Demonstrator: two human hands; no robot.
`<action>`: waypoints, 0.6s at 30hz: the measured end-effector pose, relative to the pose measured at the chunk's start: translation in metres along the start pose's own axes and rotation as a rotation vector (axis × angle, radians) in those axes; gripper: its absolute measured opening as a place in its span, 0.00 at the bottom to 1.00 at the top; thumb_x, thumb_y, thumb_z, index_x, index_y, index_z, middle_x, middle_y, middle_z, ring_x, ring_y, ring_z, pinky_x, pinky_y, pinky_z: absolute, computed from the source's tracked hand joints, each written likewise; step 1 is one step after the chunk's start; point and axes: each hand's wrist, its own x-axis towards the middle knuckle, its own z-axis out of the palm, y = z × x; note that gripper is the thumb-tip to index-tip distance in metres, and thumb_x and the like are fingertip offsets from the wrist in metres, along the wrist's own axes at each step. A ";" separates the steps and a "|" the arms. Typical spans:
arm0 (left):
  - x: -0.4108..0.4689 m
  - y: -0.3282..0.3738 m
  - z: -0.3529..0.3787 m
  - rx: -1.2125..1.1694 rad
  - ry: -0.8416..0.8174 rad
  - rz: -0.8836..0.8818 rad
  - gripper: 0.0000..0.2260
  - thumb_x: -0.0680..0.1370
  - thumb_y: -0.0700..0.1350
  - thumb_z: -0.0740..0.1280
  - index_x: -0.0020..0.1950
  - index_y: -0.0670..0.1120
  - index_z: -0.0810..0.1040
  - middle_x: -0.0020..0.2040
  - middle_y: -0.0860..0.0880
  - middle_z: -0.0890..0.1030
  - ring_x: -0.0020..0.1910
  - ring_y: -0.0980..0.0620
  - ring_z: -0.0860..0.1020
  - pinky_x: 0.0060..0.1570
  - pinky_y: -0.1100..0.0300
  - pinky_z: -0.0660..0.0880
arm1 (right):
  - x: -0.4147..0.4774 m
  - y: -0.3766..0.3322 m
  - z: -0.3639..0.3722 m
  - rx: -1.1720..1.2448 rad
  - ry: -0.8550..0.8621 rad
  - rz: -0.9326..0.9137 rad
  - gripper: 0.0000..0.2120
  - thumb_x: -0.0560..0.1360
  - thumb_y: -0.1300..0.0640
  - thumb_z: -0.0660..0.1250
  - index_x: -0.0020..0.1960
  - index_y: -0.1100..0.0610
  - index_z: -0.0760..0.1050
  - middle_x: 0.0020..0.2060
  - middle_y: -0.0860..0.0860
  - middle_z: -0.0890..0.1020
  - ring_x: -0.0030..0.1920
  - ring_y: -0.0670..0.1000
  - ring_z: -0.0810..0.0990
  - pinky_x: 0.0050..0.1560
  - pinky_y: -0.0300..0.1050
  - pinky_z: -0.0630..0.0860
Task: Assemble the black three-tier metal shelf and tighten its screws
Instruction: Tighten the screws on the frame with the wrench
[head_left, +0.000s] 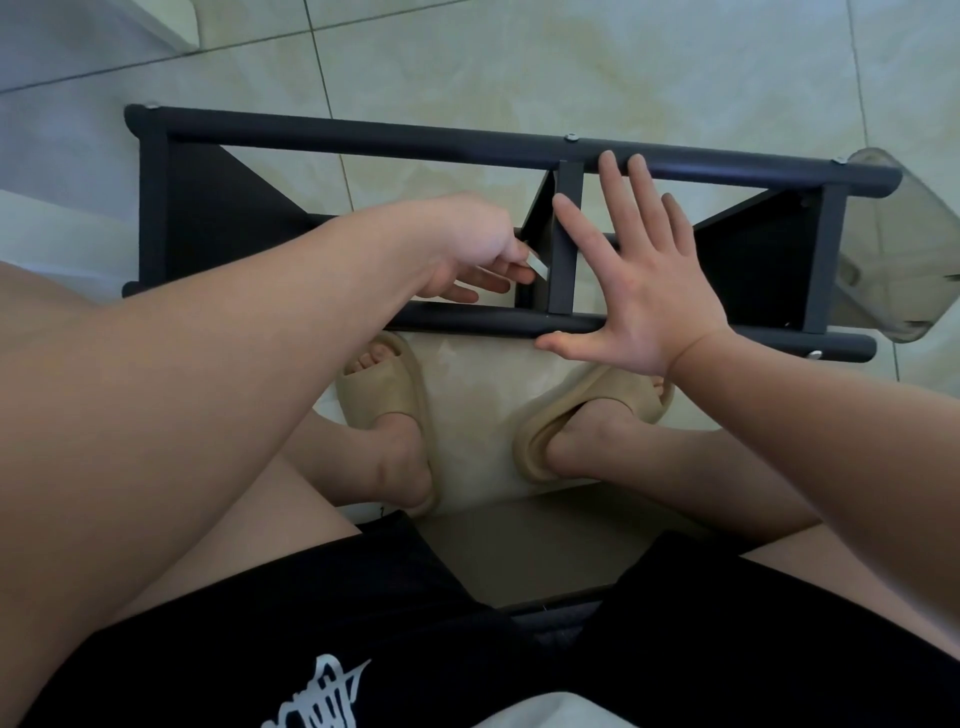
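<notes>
The black metal shelf (363, 137) lies on its side on the tiled floor (467, 62), just beyond the person's beige slippers (384, 410). Its long axis runs left to right, and its tiers show as dark panels between two long tubes. Silver screw heads (571, 136) dot the far tube. The left forearm covers part of the near tube. The left hand (467, 249) reaches between the tubes, its curled fingers pinching a small flat silvery tool (537, 266) against the middle tier; what kind of tool is hard to make out. The right hand (644, 291) is spread wide over the frame with straight fingers, thumb at the near tube, gripping nothing. The shelf's right end overlaps a translucent plastic object (883, 249).
</notes>
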 end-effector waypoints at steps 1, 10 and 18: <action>-0.001 0.000 0.000 0.005 0.001 0.002 0.07 0.83 0.44 0.61 0.50 0.48 0.77 0.34 0.57 0.85 0.51 0.54 0.80 0.48 0.55 0.72 | 0.000 0.000 0.000 0.002 0.002 -0.001 0.54 0.68 0.20 0.56 0.83 0.50 0.49 0.82 0.61 0.45 0.81 0.65 0.42 0.77 0.70 0.50; -0.005 0.002 -0.002 0.102 0.006 0.042 0.09 0.83 0.42 0.59 0.48 0.49 0.77 0.34 0.57 0.85 0.51 0.55 0.79 0.50 0.56 0.72 | 0.000 0.000 0.001 0.013 0.021 -0.004 0.54 0.68 0.20 0.56 0.83 0.50 0.50 0.82 0.62 0.46 0.81 0.65 0.43 0.77 0.70 0.50; -0.007 0.001 -0.004 0.203 -0.001 0.095 0.10 0.83 0.40 0.60 0.47 0.49 0.78 0.41 0.55 0.84 0.52 0.55 0.79 0.53 0.56 0.73 | 0.000 0.000 0.001 0.002 0.007 -0.005 0.54 0.68 0.20 0.56 0.83 0.50 0.49 0.82 0.61 0.45 0.81 0.65 0.42 0.77 0.69 0.49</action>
